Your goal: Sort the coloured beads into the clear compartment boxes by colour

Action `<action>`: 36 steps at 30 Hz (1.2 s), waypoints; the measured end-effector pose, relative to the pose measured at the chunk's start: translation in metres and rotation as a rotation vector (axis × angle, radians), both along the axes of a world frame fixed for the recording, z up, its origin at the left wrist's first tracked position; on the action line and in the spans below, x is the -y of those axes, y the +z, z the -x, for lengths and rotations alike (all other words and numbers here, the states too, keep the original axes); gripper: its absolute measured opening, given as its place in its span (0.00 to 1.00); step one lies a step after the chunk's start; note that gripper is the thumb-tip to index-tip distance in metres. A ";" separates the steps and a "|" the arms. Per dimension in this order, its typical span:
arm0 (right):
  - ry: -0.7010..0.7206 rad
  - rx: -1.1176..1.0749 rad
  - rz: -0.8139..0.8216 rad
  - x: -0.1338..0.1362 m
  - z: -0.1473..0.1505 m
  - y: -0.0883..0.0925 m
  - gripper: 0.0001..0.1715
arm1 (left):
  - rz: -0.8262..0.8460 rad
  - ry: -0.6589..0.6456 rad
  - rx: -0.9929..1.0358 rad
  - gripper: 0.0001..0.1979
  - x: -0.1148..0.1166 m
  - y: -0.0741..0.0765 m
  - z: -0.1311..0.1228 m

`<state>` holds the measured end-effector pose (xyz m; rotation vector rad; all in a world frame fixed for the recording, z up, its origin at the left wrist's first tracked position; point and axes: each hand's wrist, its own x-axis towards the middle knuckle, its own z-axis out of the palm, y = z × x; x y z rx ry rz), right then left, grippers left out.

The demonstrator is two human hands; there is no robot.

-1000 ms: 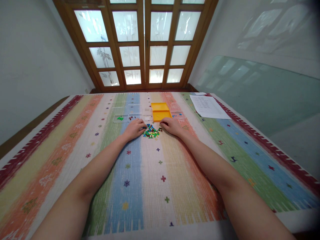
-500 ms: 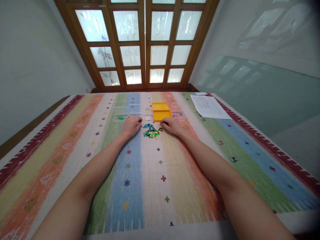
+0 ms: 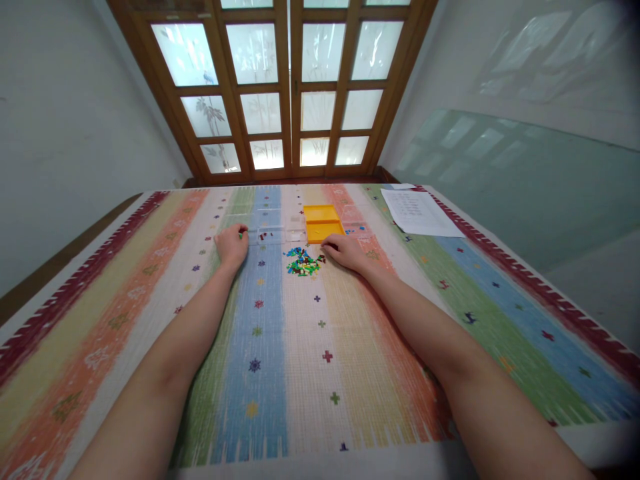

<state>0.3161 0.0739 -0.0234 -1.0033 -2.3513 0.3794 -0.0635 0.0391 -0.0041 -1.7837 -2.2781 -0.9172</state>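
Note:
A small pile of mixed blue, green, brown, white and yellow building bricks (image 3: 303,263) lies on the striped cloth between my hands. My left hand (image 3: 231,247) is over a clear box left of the pile, its fingers drawn together. Green bricks (image 3: 242,234) show at its fingertips, and whether it pinches one is hidden. Close to the pile's right edge rests my right hand (image 3: 344,251), thumb and fingers together in front of the yellow case. What it holds, if anything, is too small to make out.
The open yellow case (image 3: 324,232) stands behind the pile. Clear boxes flank it: one with brown bricks (image 3: 265,236), one with blue bricks (image 3: 355,229). A printed sheet (image 3: 421,213) lies at the back right. Wooden glazed doors (image 3: 290,87) rise beyond the table.
My left hand has moved left from beside the pile to the clear box with green bricks, uncovering the brown bricks. My right hand has stayed nearly still.

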 end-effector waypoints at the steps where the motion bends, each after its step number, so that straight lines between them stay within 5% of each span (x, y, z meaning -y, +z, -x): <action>1: -0.002 0.002 0.002 0.000 0.000 0.000 0.11 | -0.003 -0.002 0.003 0.13 -0.001 -0.001 0.001; 16: -0.019 0.018 -0.003 0.001 0.001 0.001 0.10 | 0.004 -0.059 0.005 0.10 0.003 0.004 -0.005; 20: -0.023 0.023 -0.004 0.002 0.002 0.002 0.10 | -0.050 -0.223 -0.054 0.09 0.006 0.004 -0.023; 28: -0.030 0.031 0.000 0.003 0.002 0.003 0.10 | 0.043 -0.768 -0.241 0.10 0.017 0.003 -0.068; 36: -0.026 0.025 0.007 0.004 0.003 0.005 0.11 | 0.077 -0.874 -0.234 0.09 0.020 -0.001 -0.073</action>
